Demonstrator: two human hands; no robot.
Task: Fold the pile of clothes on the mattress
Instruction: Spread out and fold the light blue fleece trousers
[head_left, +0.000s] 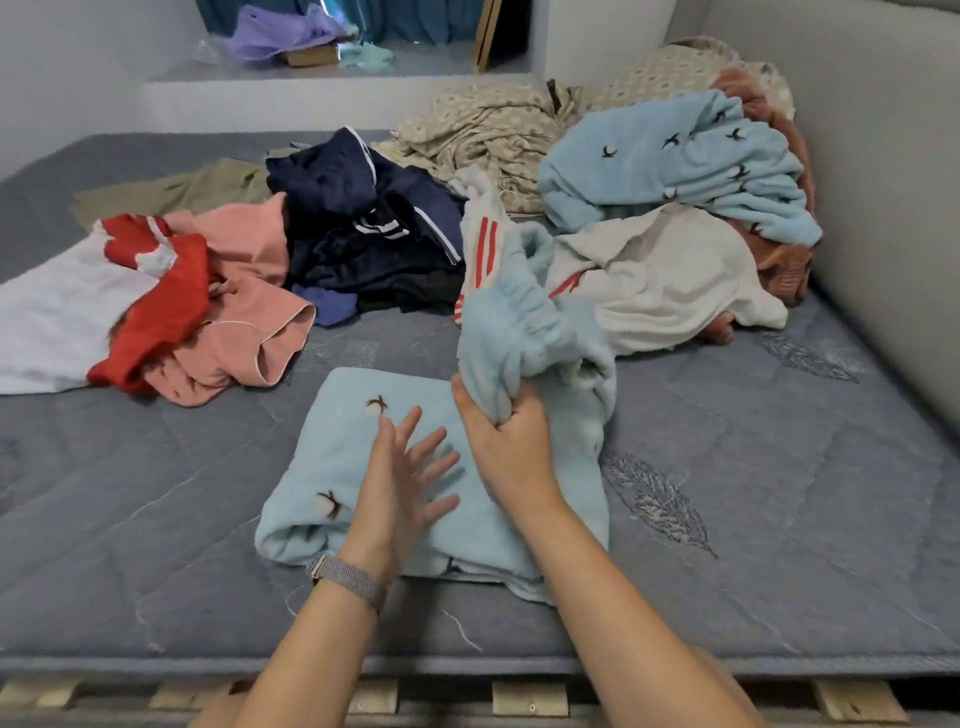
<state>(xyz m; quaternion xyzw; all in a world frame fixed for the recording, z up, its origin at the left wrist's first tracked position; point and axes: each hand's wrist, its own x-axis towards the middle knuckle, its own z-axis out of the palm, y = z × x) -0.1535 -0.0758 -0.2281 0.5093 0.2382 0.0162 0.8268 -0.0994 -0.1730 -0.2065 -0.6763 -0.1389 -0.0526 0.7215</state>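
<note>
A light blue fleece garment with small embroidered marks lies partly folded on the grey mattress in front of me. My left hand hovers over it, fingers spread and straight. My right hand grips the garment's bunched elastic waistband and lifts it above the folded part. Behind lies the unfolded pile: a red and white top, a pink garment, dark navy clothes, a white garment with red stripes, and a second light blue fleece piece.
A patterned beige sheet is heaped at the back. A padded wall borders the mattress on the right. Wooden slats show under the near edge. A ledge behind holds a purple cloth and a box.
</note>
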